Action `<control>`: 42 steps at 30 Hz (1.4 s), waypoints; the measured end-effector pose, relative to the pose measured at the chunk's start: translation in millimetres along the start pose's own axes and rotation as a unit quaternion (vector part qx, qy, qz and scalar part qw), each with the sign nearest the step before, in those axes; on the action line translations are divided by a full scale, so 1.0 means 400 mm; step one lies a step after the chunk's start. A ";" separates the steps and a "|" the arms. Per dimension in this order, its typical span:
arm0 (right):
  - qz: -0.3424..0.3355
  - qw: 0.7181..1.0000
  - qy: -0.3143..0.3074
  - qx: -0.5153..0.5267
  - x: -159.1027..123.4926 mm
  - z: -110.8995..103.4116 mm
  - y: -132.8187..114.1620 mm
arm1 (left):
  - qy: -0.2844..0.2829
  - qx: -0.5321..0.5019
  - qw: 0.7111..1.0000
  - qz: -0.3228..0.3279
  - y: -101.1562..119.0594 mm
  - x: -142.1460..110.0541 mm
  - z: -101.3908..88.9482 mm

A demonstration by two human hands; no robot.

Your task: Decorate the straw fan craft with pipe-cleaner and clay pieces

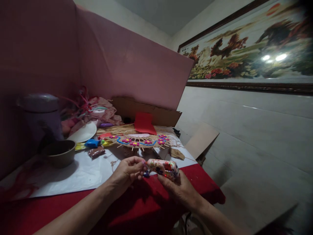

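Note:
My right hand grips a floral-patterned glue gun with its nozzle pointing left. My left hand is pinched at that nozzle, fingers closed on a small dark blue piece. Both hands hover over the red tablecloth. Just beyond them lies a fan of wooden sticks decorated with pink flowers and a blue wavy line.
A brown bowl and a grey lidded pot stand at left on white paper. A paper plate, red paper, cardboard and craft scraps lie behind. A pink screen backs the table; the tiled wall is right.

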State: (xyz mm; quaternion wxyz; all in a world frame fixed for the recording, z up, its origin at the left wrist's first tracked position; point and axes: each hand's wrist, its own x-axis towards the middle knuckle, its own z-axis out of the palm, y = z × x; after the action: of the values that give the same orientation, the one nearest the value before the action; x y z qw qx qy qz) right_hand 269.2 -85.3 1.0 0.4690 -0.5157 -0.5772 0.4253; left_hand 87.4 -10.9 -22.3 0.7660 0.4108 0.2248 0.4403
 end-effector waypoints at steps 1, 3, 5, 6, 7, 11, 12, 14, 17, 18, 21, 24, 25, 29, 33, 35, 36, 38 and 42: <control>0.000 1.000 0.001 -0.007 0.000 -0.001 0.002 | -0.001 -0.001 1.000 0.001 0.000 0.000 0.000; -0.001 1.000 -0.001 -0.022 -0.001 -0.002 0.003 | -0.001 -0.001 1.000 0.002 0.001 -0.001 0.000; -0.011 0.999 -0.017 -0.029 -0.003 -0.003 0.001 | -0.002 -0.002 1.000 0.001 0.001 0.000 0.000; -0.018 0.999 -0.026 -0.030 -0.003 -0.003 -0.001 | -0.002 -0.004 1.000 0.001 0.001 0.001 -0.001; -0.024 0.999 -0.032 -0.029 -0.004 -0.003 -0.004 | -0.003 -0.004 1.000 0.001 0.001 0.001 0.000; -0.034 0.998 -0.038 -0.021 -0.004 0.000 -0.013 | 0.000 -0.003 1.000 -0.003 0.002 0.001 0.001; -0.038 0.998 -0.039 -0.020 -0.004 0.000 -0.013 | 0.001 -0.002 1.000 -0.004 0.003 0.000 0.001; -0.044 0.998 -0.042 -0.021 -0.003 0.000 -0.013 | 0.003 -0.003 1.000 -0.004 0.002 -0.001 0.002; -0.047 0.998 -0.040 -0.025 -0.003 -0.001 -0.012 | 0.003 -0.003 1.000 -0.003 0.001 -0.002 0.002; -0.045 0.998 -0.040 -0.026 -0.003 -0.001 -0.013 | 0.002 -0.003 1.000 -0.003 0.001 -0.002 0.001; -0.033 0.999 -0.037 -0.023 -0.006 0.001 -0.017 | -0.005 -0.004 1.000 -0.001 -0.001 -0.001 0.000; -0.033 0.999 -0.039 -0.014 -0.008 0.004 -0.025 | -0.010 -0.004 1.000 0.000 -0.001 0.001 -0.001; -0.039 0.998 -0.039 -0.013 -0.008 0.004 -0.026 | -0.010 -0.003 1.000 0.000 -0.002 0.001 -0.001; -0.055 0.998 -0.036 -0.017 -0.008 0.003 -0.025 | -0.006 0.001 1.000 0.001 -0.002 0.001 -0.001; -0.034 0.999 -0.018 -0.031 -0.009 0.002 -0.019 | -0.004 -0.002 1.000 -0.003 -0.001 -0.001 0.001; -0.026 0.999 -0.011 -0.038 -0.010 0.004 -0.021 | -0.003 0.001 1.000 -0.006 0.000 -0.001 0.002; -0.026 0.999 -0.009 -0.038 -0.011 0.005 -0.022 | -0.002 0.002 1.000 -0.007 0.000 -0.002 0.003; -0.030 0.999 -0.006 -0.037 -0.012 0.005 -0.024 | -0.004 0.004 1.000 -0.007 0.000 -0.001 0.003; -0.040 0.998 -0.006 -0.038 -0.011 0.001 -0.022 | -0.020 0.004 1.000 0.001 -0.003 0.000 -0.002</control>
State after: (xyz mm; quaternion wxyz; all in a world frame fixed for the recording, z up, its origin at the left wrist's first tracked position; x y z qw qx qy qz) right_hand 267.2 -90.5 9.2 0.4624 -0.5070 -0.6162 0.3867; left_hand 87.5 -10.7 -24.0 0.7685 0.4226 0.2104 0.4320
